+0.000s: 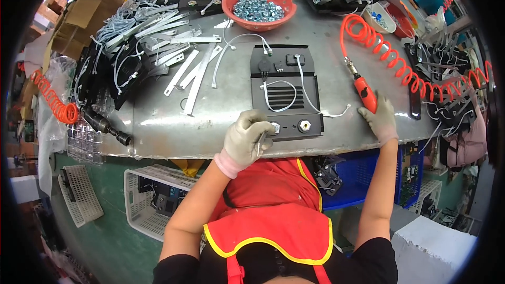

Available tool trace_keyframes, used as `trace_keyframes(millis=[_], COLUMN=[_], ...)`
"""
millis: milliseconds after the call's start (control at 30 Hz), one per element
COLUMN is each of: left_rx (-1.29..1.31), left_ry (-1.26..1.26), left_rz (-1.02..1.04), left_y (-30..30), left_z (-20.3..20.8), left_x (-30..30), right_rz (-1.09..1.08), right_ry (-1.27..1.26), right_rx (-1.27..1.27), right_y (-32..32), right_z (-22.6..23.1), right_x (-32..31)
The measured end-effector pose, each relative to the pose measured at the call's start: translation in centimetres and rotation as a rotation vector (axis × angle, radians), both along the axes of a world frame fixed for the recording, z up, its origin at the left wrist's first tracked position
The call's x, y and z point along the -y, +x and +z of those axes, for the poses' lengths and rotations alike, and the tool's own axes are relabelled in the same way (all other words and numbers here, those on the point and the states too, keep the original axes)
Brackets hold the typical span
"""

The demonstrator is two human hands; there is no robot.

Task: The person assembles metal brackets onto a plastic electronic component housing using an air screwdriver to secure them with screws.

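A flat black metal panel lies on the bench in front of me, bearing slots, white-plugged cables and two round silver fittings near its front edge. My left hand, in a pale glove, is over the panel's near left corner with its fingers curled. Between them shows a thin metallic piece whose kind I cannot make out. To the right of the panel, my gloved right hand has thumb and fingers around the lower end of a red air tool. The hand hides that end.
A red bowl of metal nuts stands beyond the panel. White metal strips and bundled cables are piled left. A coiled red hose runs right from the air tool. A dark power driver lies at the left edge; a blue crate sits below.
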State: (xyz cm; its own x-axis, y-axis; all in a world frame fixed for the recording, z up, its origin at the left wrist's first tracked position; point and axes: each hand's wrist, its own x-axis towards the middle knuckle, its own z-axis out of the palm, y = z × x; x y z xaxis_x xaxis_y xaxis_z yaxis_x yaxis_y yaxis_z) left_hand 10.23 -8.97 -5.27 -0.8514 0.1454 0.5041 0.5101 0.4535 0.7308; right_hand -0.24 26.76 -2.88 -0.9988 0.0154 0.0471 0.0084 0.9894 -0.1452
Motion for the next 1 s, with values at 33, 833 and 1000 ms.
trace_keyframes(millis=[33,833,1000], left_rx=[0.038,0.150,0.159], left_ry=[0.038,0.463,0.466], left_rz=[-0.003,-0.318,-0.297], left_y=[0.1,-1.0,-1.0], left_z=[-0.1,-3.1,-2.2], left_x=[0.0,0.8,0.6], right_rz=[0.000,0.471,0.547], right_ry=[0.006,-2.021,-1.847], right_rx=[0.001,-0.036,-0.071], right_y=[-0.2,6.0,6.6], right_z=[-0.2,4.9,5.2], right_x=[-0.4,17.4,19.2])
